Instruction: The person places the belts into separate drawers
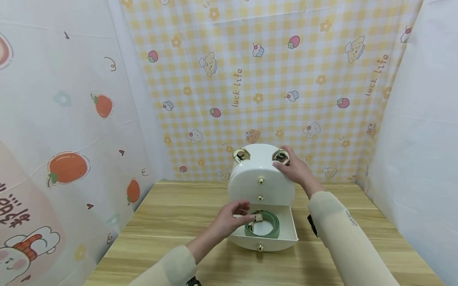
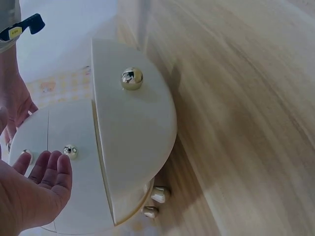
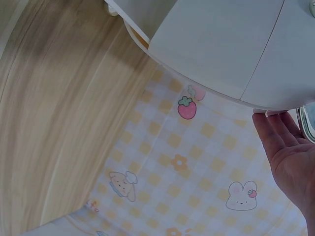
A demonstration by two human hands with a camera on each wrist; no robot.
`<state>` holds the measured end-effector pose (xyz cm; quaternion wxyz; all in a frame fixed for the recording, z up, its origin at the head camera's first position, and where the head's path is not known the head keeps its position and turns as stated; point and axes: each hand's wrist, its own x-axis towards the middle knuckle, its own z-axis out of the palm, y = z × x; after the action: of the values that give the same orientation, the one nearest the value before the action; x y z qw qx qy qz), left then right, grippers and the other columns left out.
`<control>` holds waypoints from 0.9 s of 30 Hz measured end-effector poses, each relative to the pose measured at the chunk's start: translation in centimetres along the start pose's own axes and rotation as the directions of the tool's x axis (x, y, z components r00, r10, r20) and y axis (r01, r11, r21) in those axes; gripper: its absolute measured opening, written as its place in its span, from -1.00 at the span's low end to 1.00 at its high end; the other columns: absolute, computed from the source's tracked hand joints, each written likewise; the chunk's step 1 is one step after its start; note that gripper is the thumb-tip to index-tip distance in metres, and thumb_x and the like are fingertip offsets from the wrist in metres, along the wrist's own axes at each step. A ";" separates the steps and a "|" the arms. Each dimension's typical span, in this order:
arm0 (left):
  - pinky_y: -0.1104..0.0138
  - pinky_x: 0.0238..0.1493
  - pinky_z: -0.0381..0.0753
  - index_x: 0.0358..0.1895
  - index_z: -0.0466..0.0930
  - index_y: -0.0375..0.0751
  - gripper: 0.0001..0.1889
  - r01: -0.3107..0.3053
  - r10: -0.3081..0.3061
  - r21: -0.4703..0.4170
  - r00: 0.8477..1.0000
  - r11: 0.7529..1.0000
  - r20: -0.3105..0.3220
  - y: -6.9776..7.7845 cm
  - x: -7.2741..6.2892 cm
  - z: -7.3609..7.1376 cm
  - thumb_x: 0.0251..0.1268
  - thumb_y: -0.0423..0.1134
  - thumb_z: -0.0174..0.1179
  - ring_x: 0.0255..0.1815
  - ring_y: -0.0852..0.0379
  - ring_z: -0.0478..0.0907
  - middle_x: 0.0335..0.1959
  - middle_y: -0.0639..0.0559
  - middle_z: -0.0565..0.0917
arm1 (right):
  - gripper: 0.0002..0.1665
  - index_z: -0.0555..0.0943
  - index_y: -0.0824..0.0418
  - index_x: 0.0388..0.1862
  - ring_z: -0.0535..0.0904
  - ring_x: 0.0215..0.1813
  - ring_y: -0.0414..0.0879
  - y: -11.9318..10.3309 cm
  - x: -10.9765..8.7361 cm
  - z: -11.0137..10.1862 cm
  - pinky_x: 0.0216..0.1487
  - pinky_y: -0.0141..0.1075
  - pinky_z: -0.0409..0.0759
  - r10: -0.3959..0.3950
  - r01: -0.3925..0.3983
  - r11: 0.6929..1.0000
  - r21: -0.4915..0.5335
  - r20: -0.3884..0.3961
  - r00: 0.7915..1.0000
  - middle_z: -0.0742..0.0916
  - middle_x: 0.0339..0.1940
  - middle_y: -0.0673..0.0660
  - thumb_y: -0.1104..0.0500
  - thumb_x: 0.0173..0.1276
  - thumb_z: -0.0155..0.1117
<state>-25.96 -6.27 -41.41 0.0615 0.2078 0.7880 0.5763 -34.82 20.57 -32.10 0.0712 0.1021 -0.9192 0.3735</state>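
Observation:
A white round-fronted box [image 1: 243, 186] with gold knobs and two gold ear-like rings stands on the table. Its bottom drawer [image 1: 280, 244] is pulled out, and in it lies a coiled green belt [image 1: 275, 227] with a gold buckle. Over the drawer's left side hovers my left hand [image 1: 229, 217], fingers loosely bent; its thumb is by the buckle, and contact cannot be told. My right hand [image 1: 297, 170] rests on the box's upper right beside the gold ring. Its extended fingers [image 3: 275, 135] touch the curved side in the right wrist view.
Wood-grain table [image 1: 171, 222] extends around the box. A yellow checked cloth [image 1: 229, 79] hangs close behind it. Printed white cloth [image 1: 71, 119] covers the left side, and plain white cloth [image 1: 415, 131] the right.

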 end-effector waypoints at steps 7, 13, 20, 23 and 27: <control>0.28 -0.05 0.62 0.23 0.51 -0.33 -0.49 -0.013 0.013 -0.054 1.000 0.998 -0.008 -0.7 -1.6 0.6 0.26 -0.21 0.38 0.04 -0.07 0.56 0.00 -0.07 0.61 | -0.14 0.00 0.05 0.58 0.49 0.19 0.41 0.0 0.0 0.0 0.17 0.23 0.43 0.002 -0.002 1.000 -0.005 -0.003 1.000 0.52 0.26 0.49 -0.12 0.49 0.15; 0.37 -0.13 0.63 0.19 0.53 -0.35 -0.52 -0.027 0.025 -0.100 0.999 0.995 -0.025 -1.1 -2.5 1.3 0.24 -0.24 0.38 -0.02 0.02 0.57 -0.04 -0.10 0.63 | -0.14 0.00 0.06 0.58 0.49 0.19 0.42 -0.1 -0.1 -0.1 0.15 0.23 0.44 -0.002 0.002 1.000 -0.008 -0.008 1.000 0.52 0.26 0.49 -0.12 0.49 0.16; 0.39 -0.17 0.61 0.11 0.59 -0.28 -0.60 -0.034 0.028 -0.124 0.998 0.992 -0.048 -2.0 -3.5 2.5 0.21 -0.30 0.39 -0.11 0.08 0.58 -0.08 -0.08 0.65 | -0.14 0.00 0.06 0.58 0.50 0.17 0.41 -0.1 -0.1 -0.1 0.13 0.22 0.46 -0.003 0.003 1.000 -0.012 -0.009 1.000 0.53 0.25 0.49 -0.12 0.49 0.16; 0.40 -0.17 0.60 0.09 0.60 -0.29 -0.62 -0.045 0.035 -0.134 0.997 0.990 -0.071 -2.6 -4.0 3.2 0.20 -0.31 0.40 -0.15 0.13 0.59 -0.10 -0.11 0.65 | -0.14 0.00 0.06 0.58 0.51 0.17 0.40 0.0 0.0 -0.1 0.13 0.21 0.46 -0.003 0.003 1.000 -0.015 -0.010 1.000 0.55 0.23 0.49 -0.13 0.49 0.15; 0.41 -0.20 0.57 0.04 0.61 -0.30 -0.63 -0.049 0.036 -0.130 0.995 0.990 -0.098 -3.5 -4.5 4.0 0.17 -0.32 0.42 -0.20 0.20 0.57 -0.14 -0.11 0.65 | -0.14 0.00 0.05 0.58 0.49 0.19 0.40 0.1 0.1 -0.1 0.17 0.22 0.43 0.004 -0.004 1.000 -0.014 -0.008 1.000 0.54 0.25 0.47 -0.14 0.49 0.14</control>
<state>-21.40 -5.40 -46.63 0.0252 0.1923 0.7456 0.6376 -34.93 20.68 -32.08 0.0751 0.0983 -0.9216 0.3678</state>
